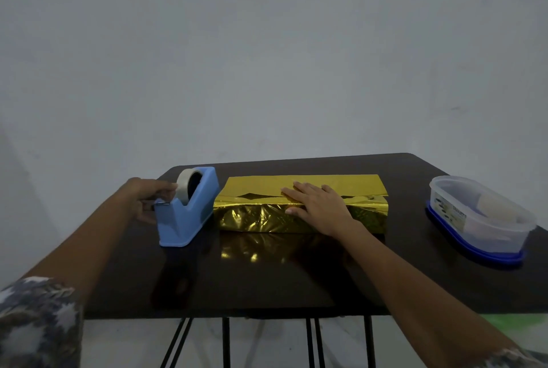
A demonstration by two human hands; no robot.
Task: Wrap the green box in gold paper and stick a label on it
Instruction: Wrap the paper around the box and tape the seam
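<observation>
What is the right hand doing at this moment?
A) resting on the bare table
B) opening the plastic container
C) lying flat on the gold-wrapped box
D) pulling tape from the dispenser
C: the right hand lies with straight fingers on top of the gold-wrapped box; the left hand is at the tape dispenser.

Dim, flat, cool light, no hard shadows. Gold paper [252, 219] under the right hand [320, 207] glints and reflects in the glossy dark table [415, 278] just nearer than that hand. Overall soft; wide-angle stretch and blur toward the sleeves [35, 323] at the corners.
</observation>
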